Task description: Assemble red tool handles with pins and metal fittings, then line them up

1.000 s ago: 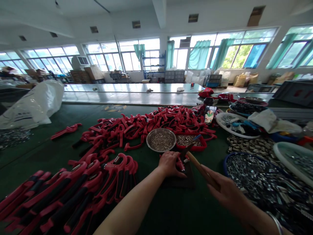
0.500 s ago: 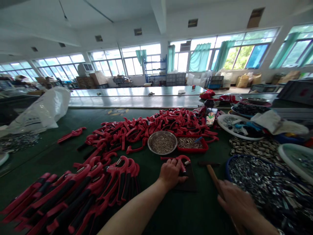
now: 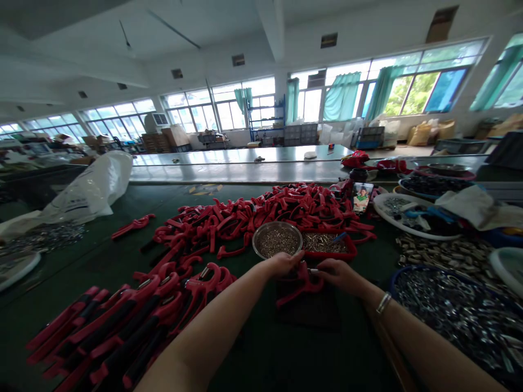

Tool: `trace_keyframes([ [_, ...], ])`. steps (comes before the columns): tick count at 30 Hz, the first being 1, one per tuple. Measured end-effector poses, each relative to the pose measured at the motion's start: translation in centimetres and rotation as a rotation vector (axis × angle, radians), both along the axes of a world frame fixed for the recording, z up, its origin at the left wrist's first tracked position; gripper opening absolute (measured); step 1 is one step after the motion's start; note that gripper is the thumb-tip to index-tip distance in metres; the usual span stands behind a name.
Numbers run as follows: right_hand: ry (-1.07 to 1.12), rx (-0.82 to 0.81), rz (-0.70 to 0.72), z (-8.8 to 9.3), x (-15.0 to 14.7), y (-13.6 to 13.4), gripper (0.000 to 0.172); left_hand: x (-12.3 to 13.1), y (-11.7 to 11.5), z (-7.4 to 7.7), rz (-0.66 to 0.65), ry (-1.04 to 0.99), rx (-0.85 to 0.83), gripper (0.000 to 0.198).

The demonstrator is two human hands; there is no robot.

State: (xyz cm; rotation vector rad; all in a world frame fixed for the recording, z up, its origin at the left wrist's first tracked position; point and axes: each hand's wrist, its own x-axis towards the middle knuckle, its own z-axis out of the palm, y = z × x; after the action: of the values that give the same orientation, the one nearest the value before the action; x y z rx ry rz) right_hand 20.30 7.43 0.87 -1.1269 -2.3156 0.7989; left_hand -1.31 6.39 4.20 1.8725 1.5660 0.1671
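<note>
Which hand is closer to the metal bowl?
Left. The left hand is at the front of the metal bowl; the right hand is farther right, by the red tray.

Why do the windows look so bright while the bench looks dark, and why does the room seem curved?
In the head view, the windows glare almost white, the green bench sits dim, and a wide lens bends the ceiling toward the edges.

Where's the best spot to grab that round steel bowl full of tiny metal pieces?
Probably its raised rim, pinched from above on the left side. The round steel bowl sits flat and is filled with loose pieces, so the rim offers the cleanest edge, while the left hand and shallow red tray crowd its near and right sides.
</note>
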Motion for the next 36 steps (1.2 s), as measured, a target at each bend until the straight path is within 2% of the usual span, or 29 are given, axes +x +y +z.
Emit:
trace_keyframes([
  [3, -0.025, 0.036, -0.089, -1.7, -0.1, 0.3, 0.035, 0.6, -0.9, -1.1, 0.009, 0.244, 0.218, 0.049],
  [6, -0.079, 0.056, -0.148, -2.3, -0.2, 0.2, 0.031, 1.2, -2.6, -2.0, 0.039, 0.316, 0.324, 0.029],
  [8, -0.146, 0.099, -0.182, -1.9, -0.1, 0.3, 0.03, 1.4, -3.6, -2.4, 0.1, 0.267, 0.395, 0.032],
  [10, -0.215, 0.164, -0.281, -0.9, 0.3, 1.0, 0.034, 1.6, -4.2, -2.8, 0.13, 0.181, 0.478, 0.039],
  [14, -0.394, 0.216, -0.723, 1.1, 1.8, 4.8, 0.044, 1.9, -4.4, -3.8, 0.117, 0.064, 0.461, 0.053],
  [16, -0.467, 0.159, -0.797, 1.6, 2.3, 7.0, 0.042, 2.0, -4.2, -4.2, 0.153, 0.037, 0.423, 0.053],
  [20, -0.47, 0.096, -0.821, 1.4, 2.2, 10.4, 0.034, 1.8, -4.0, -4.4, 0.191, -0.009, 0.385, 0.053],
  [24, -0.384, 0.107, -0.869, 1.3, 1.6, 11.3, 0.036, 1.5, -3.9, -4.3, 0.224, -0.026, 0.34, 0.061],
  [28, -0.227, 0.268, -0.83, 1.1, 1.0, 9.5, 0.047, 1.2, -3.6, -4.3, 0.21, -0.042, 0.305, 0.058],
  [33, -0.149, 0.353, -0.592, 0.1, -0.1, 6.6, 0.029, 0.6, -2.9, -4.5, 0.162, -0.122, 0.239, 0.061],
  [36, -0.108, 0.392, -0.571, 0.5, -0.5, 5.3, 0.026, 0.5, -2.8, -4.6, 0.182, -0.127, 0.224, 0.064],
])
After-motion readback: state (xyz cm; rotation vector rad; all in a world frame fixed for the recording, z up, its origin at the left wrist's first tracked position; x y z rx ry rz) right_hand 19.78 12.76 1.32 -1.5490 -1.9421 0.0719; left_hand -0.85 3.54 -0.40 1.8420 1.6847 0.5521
